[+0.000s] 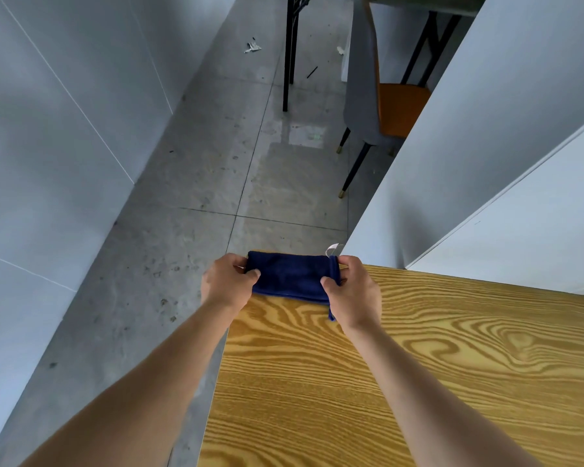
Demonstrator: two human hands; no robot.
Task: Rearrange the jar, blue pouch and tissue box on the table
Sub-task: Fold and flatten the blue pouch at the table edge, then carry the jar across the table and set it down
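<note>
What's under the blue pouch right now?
The blue pouch lies at the far corner of the wooden table, gripped by the left hand and right hand. Anything beneath it is covered.

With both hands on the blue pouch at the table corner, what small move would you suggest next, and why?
Probably draw the blue pouch inward. Left hand and right hand pinch its ends at the far corner of the wooden table, close to the edge. No jar or tissue box is in view.

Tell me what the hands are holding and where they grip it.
Both hold the blue pouch: left hand pinches its left end, right hand its right end, at the table's far corner.
</note>
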